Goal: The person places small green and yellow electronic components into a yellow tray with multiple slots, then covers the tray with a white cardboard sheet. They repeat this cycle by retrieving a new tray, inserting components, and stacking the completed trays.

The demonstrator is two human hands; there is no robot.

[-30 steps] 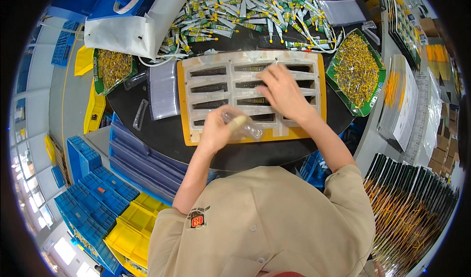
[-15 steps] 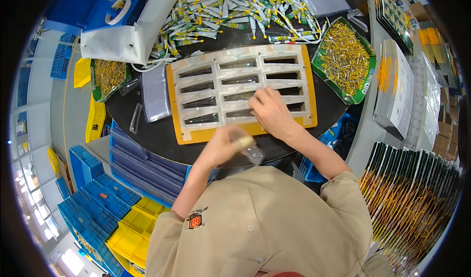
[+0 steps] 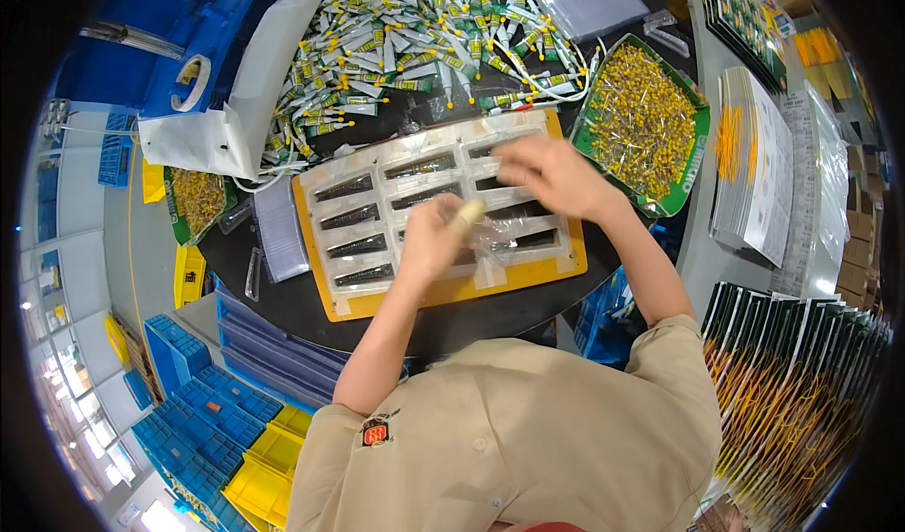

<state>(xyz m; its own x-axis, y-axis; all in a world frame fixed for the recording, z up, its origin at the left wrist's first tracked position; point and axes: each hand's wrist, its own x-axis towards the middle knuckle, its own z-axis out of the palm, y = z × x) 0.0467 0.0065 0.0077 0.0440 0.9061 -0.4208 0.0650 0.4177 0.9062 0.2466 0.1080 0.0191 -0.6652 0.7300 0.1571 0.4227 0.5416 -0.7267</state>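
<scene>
A yellow board (image 3: 344, 307) carries a white frame (image 3: 370, 180) with rows of long tapered slots. Clear plastic shells seem to line several slots in its left and middle columns. Over the middle of the frame, my left hand (image 3: 432, 242) is closed on a few clear plastic shells (image 3: 504, 232), with a pale yellow cover (image 3: 471, 213) on one finger. The shells reach over the right-column slots. My right hand (image 3: 564, 179) hovers at the far right slots, smeared by motion; whether it pinches anything is unclear.
Beyond the frame lies a heap of small tubes with yellow tips (image 3: 405, 47). Green boxes of yellow-headed pins stand right (image 3: 641, 117) and left (image 3: 196, 193). Flat clear sheets (image 3: 281, 230) lie left. Blue crates (image 3: 203, 391) and packed cards (image 3: 801, 372) flank me.
My left hand has moved from the frame's front edge to above its middle, bringing the clear shells. My right hand has gone from the near middle slots to the far right ones.
</scene>
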